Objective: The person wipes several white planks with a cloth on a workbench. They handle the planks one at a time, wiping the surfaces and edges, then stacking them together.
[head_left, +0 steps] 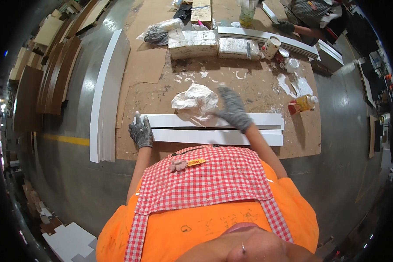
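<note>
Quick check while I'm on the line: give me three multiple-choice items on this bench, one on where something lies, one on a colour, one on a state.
1. Where is the crumpled white rag?
A. On the floor
B. On the bench beside the right hand
C. In the apron

2. What colour are the two long strips?
A. White
B. Brown
C. Yellow

3. What is the left hand doing?
A. Hanging free
B. Holding a bottle
C. Resting on the strips' end

Answers: 1 B, it lies by the gloved fingers; 2 A, both show white; 3 C, the glove sits on the left end.

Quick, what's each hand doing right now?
Left hand: pressing the end of the white strip.
Right hand: open, fingers spread, against the crumpled white rag.
</note>
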Demonstrator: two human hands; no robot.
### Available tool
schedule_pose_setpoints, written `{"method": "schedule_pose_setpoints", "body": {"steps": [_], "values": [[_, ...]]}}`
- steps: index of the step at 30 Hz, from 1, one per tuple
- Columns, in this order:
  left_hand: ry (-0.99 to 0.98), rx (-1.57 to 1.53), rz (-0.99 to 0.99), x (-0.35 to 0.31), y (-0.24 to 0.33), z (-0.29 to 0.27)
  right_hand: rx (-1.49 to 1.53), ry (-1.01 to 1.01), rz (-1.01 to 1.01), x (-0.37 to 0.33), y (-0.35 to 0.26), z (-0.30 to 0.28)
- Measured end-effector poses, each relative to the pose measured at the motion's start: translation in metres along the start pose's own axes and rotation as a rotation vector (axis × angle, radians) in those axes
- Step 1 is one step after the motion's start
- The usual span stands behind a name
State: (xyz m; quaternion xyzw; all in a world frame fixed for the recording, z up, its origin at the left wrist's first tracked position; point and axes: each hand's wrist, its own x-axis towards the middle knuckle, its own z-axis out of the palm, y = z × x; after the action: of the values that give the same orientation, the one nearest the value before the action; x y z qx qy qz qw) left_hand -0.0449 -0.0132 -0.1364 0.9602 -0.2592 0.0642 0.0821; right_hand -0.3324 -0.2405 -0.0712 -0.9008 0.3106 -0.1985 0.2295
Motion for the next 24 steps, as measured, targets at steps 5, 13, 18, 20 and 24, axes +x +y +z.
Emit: {"method": "schedule_pose_setpoints", "body": {"steps": [5, 13, 18, 20, 24], "values": [[0.043, -0.048, -0.071, 0.007, 0.014, -0.010, -0.244, -0.280, -0.164, 0.037, -0.063, 0.056], [0.001, -0.044, -0.044, 0.007, 0.017, -0.020, 0.249, -0.277, 0.016, 0.069, -0.039, 0.063], [-0.002, -0.057, -0.061, 0.008, 0.016, -0.021, 0.279, -0.093, -0.111, 0.101, -0.033, 0.066], [0.026, -0.059, -0.060, 0.009, 0.016, -0.019, 0.310, -0.006, -0.190, 0.124, -0.045, 0.061], [0.068, -0.100, -0.034, 0.011, 0.012, -0.012, 0.301, 0.260, -0.369, 0.190, -0.065, 0.043]]}}
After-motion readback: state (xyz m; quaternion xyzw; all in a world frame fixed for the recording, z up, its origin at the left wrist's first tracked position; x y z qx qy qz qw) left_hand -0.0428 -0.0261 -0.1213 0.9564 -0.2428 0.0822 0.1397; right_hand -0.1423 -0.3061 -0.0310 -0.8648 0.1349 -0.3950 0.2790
